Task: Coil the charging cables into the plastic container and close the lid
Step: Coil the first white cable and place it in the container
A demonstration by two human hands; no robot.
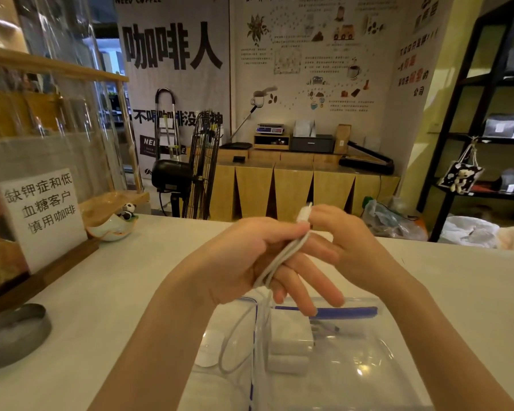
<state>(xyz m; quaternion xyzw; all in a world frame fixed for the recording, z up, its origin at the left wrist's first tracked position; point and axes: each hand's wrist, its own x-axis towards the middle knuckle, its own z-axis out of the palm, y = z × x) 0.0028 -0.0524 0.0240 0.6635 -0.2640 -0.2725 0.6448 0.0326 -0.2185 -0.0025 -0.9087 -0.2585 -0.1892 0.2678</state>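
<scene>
Far left on the white counter (107,292): round grey metal tin (11,333), then a white paper sign w/ black Chinese characters (43,213) on a wooden stand, then a small white ceramic bowl w/ a panda figurine (113,226).

Centre: left hand (244,256) raised above the counter, fingers stretched out toward the right, thumb pinching several strands of thin white charging cable (279,259) against them. Cable runs across the fingers; its white plug end (304,213) sticks up at the top. One loop hangs down from the hand to the counter, just left of the container.

Right hand (359,244) sits behind the left hand's fingertips, index finger & thumb curled at the plug end; can't tell if it actually grips the cable.

Below the hands: clear plastic container w/ blue trim (353,369), white blocks inside, prob. chargers; lid state unclear.

Right edge: black metal shelving (457,120).
</scene>
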